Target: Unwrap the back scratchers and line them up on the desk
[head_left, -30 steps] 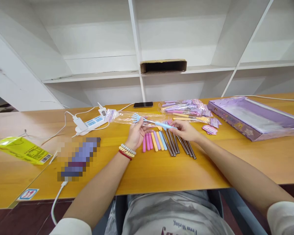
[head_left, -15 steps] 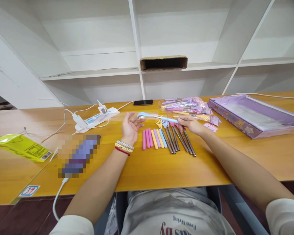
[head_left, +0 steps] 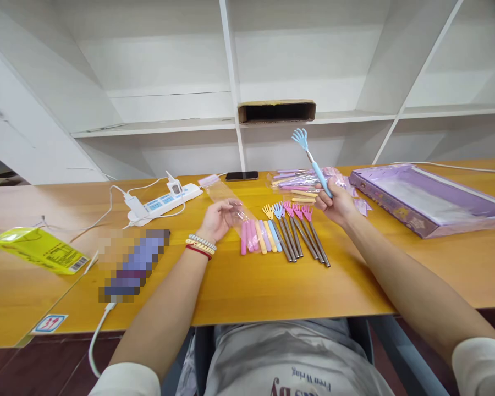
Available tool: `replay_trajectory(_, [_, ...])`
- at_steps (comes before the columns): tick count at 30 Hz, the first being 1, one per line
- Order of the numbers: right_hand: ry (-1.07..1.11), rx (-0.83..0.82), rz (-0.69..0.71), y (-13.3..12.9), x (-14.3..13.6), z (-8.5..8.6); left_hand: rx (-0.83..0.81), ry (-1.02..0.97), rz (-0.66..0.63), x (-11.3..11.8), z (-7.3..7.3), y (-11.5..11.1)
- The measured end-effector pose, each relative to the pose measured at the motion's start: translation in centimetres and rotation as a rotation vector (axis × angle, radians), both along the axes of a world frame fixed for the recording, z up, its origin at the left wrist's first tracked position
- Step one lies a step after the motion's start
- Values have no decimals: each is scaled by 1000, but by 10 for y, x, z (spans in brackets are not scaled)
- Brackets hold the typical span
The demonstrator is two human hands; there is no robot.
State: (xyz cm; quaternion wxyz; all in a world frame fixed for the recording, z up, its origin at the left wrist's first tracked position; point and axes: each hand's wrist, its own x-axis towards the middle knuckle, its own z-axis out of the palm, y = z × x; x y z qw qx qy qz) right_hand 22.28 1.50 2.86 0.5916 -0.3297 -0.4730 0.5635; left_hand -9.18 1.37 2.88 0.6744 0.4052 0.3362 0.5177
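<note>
My right hand (head_left: 336, 202) is closed round the handle of a light blue back scratcher (head_left: 318, 175), raised with its claw up and tilted left. A long clear plastic bag (head_left: 226, 197) is pinched in my left hand (head_left: 221, 220), slanting down to the right over the nearest handles. Below it on the table lie several loose handle sleeves (head_left: 260, 236) in pink, yellow, lilac and blue, side by side. Just right of them rest several metal scratcher rods (head_left: 296, 236) with yellow, blue and pink claws pointing away from me.
Packed back scratchers (head_left: 301, 179) are piled behind the rods. A purple box tray (head_left: 421, 217) stands to the right. On the left are a white power strip (head_left: 165, 203), a pixelated phone-like object (head_left: 136, 264) and a yellow carton (head_left: 39, 248). A black phone (head_left: 241, 175) lies at the back.
The blue back scratcher has come out of the clear bag and moved up and right in my right hand. My left hand keeps the bag, which now slants across the handles.
</note>
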Motion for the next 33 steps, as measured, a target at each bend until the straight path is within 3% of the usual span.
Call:
replay_trajectory(4, [67, 82, 64, -16, 1, 26, 66, 124, 11, -5, 3, -2])
replay_trajectory(8, [-10, 17, 127, -20, 2, 39, 50, 192, 87, -7, 2, 1])
replay_trajectory(13, [69, -107, 128, -16, -9, 20, 1, 340, 240, -17, 0, 10])
replay_trajectory(19, [34, -118, -159, -13, -20, -7, -116, 362, 267, -43, -4, 25])
replay_trajectory(33, [-24, -32, -178, -17, -25, -12, 114, 824, 497, -58, -15, 31])
